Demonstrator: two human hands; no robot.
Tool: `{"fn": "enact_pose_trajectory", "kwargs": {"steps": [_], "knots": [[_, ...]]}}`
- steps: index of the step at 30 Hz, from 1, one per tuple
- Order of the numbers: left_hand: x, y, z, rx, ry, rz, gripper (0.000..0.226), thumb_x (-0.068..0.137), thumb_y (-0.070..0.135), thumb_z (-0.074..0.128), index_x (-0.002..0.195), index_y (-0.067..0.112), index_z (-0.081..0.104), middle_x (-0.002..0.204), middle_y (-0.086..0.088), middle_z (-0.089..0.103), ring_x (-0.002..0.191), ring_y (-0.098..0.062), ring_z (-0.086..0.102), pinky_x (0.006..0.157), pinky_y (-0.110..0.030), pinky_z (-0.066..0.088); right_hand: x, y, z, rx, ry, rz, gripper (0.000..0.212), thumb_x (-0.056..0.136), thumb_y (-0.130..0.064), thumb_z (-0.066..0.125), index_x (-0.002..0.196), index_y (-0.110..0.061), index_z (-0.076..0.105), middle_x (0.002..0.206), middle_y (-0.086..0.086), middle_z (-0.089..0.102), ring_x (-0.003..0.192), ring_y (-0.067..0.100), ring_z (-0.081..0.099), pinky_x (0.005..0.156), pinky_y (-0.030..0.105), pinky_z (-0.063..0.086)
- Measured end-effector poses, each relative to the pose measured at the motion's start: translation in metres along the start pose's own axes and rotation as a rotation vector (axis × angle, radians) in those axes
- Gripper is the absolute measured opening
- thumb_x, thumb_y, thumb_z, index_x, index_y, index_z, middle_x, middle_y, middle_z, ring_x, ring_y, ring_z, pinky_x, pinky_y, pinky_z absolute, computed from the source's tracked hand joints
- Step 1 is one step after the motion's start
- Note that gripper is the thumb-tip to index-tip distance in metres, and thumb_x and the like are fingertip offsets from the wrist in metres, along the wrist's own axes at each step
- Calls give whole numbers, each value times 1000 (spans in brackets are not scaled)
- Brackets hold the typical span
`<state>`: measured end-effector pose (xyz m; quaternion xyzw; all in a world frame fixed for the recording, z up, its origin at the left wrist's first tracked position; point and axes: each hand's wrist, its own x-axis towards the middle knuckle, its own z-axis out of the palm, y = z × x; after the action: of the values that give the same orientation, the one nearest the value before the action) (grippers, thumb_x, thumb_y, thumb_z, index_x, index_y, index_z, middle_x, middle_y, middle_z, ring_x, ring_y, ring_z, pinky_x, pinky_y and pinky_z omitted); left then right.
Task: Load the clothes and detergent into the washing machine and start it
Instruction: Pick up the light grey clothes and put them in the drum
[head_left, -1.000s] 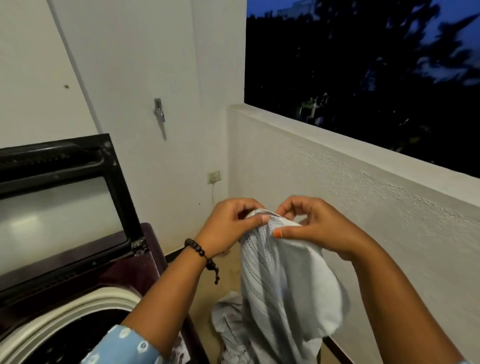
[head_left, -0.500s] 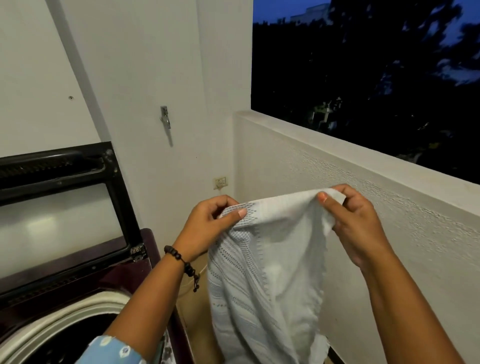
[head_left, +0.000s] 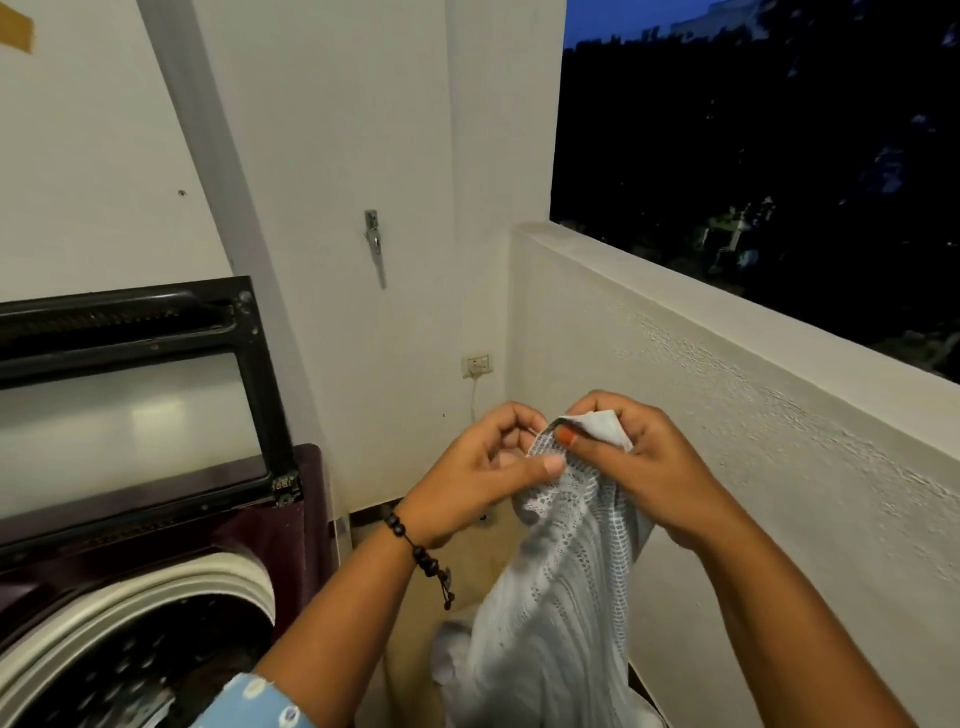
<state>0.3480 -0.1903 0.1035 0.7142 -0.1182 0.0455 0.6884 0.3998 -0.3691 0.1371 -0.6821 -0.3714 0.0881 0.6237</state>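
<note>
Drum mouth (head_left: 156, 613) lies open under the raised lid (head_left: 130, 395) — parapet wall (head_left: 727, 441) closes the right

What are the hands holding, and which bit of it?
Both the left hand and the right hand pinch the top edge of a pale grey knitted garment; the rest hangs down below them.

light: even, soft indoor glow on pale walls (head_left: 311, 130)
outside: dark dusk sky (head_left: 623, 21)
glare: lid glass (head_left: 130, 421) reflection
edges: wide-angle bending
focus: slightly soft
</note>
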Motion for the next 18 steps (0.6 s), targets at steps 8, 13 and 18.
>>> {"fn": "enact_pose_trajectory", "kwargs": {"steps": [8,13,18], "knots": [[6,-47,19,136,-13,-111,26,85,22,73,106,7,72,111,-16,72,94,-19,67,78,-34,56,-3,-59,-64,-155,-77,-244,9,84,-20,61,87,-14,68,81,-4,68,76,11,64,66,21,52],[9,-80,13,330,-11,-163,47,79,50,66,86,3,72,86,-20,70,78,-24,59,78,-54,50,-10,-77,-98,-129,141,-424,16,91,-24,57,85,-36,66,79,-14,65,71,4,60,63,18,49],[26,-53,21,141,200,-10,40,85,41,64,87,1,67,79,-10,65,75,-19,58,70,-38,48,-5,-53,-110,38,444,-351,16,94,-34,48,88,-32,63,80,-12,62,74,4,59,69,23,50]]}}
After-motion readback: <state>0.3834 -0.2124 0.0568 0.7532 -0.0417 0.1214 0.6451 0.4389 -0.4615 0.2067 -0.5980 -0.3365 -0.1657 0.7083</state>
